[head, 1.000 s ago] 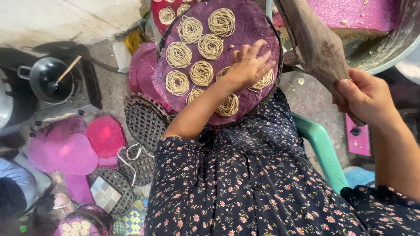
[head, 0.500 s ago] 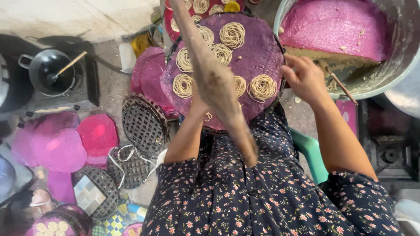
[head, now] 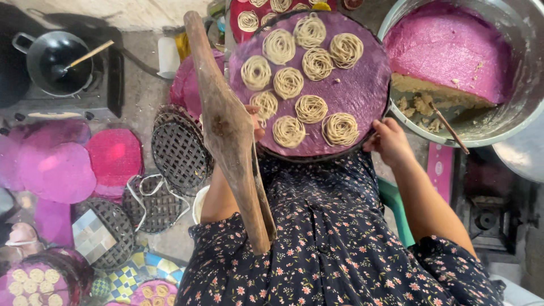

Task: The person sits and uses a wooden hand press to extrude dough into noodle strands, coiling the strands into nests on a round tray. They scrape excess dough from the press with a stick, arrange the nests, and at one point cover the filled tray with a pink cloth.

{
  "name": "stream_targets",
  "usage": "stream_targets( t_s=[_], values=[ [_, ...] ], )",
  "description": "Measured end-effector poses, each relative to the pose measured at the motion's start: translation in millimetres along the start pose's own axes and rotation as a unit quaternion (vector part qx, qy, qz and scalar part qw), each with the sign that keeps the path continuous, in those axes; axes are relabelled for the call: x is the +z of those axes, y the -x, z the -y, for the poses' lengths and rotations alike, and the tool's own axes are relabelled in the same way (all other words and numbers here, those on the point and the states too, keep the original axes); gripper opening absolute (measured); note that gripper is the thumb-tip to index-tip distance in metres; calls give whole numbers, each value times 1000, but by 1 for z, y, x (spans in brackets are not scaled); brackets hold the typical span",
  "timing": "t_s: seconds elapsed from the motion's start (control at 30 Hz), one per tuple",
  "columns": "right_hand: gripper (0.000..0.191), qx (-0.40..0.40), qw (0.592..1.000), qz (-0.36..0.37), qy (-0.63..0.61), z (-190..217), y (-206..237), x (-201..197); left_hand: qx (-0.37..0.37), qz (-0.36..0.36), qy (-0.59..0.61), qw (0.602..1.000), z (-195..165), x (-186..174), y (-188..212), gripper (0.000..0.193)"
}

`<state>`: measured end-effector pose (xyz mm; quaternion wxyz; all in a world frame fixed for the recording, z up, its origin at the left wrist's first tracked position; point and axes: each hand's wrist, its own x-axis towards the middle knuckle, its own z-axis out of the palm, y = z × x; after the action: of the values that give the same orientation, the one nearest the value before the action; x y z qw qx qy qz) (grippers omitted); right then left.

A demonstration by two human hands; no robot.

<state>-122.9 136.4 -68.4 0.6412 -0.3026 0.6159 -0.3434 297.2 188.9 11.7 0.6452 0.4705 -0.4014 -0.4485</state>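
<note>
- Purple cloth covers a round tray (head: 362,90) that rests on the person's lap, and ten coils of pale noodle (head: 310,109) lie on the cloth, each apart from the others.
- At the near right rim of the tray, the right hand (head: 390,141) has its fingers curled and pressed together on the edge, so it grips the tray there.
- At the near left rim sits the left hand (head: 255,127); only some fingertips show beside the tray edge, and I cannot tell if it is spread or closed.
- Most of the left hand and part of the forearm are hidden behind a long wooden press (head: 229,133) that stands in front of them.
- This wooden press runs from upper left, above the tray's left side, down to the floral dress (head: 334,243) at the lower middle; its long axis is steep and a little tilted, the lower end nearest the person.
- How the press is held is not visible.
- To the right of the tray stands a big metal basin (head: 524,113) with pink-topped dough, cut off by the picture's edge.
- Woven dark trays (head: 181,150) and pink cloths (head: 56,170) lie on the floor at the left.
</note>
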Motion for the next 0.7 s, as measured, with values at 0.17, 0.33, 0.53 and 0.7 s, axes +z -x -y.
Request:
stream_targets(
  t_s=[0.17, 0.33, 0.53, 0.7],
  values=[
    [13, 83, 985, 70, -137, -31, 51, 52, 0, 17, -9, 1000, 3, -1, -6, 41],
    [31, 157, 964, 164, -140, -24, 79, 85, -5, 36, -21, 999, 1, -2, -3, 40],
    [27, 79, 864, 255, 428, 29, 96, 73, -6, 46, -35, 998, 2, -6, 2, 39],
    [19, -433, 751, -12, 498, 81, 42, 90, -4, 94, -66, 993, 3, 3, -1, 39]
  ],
)
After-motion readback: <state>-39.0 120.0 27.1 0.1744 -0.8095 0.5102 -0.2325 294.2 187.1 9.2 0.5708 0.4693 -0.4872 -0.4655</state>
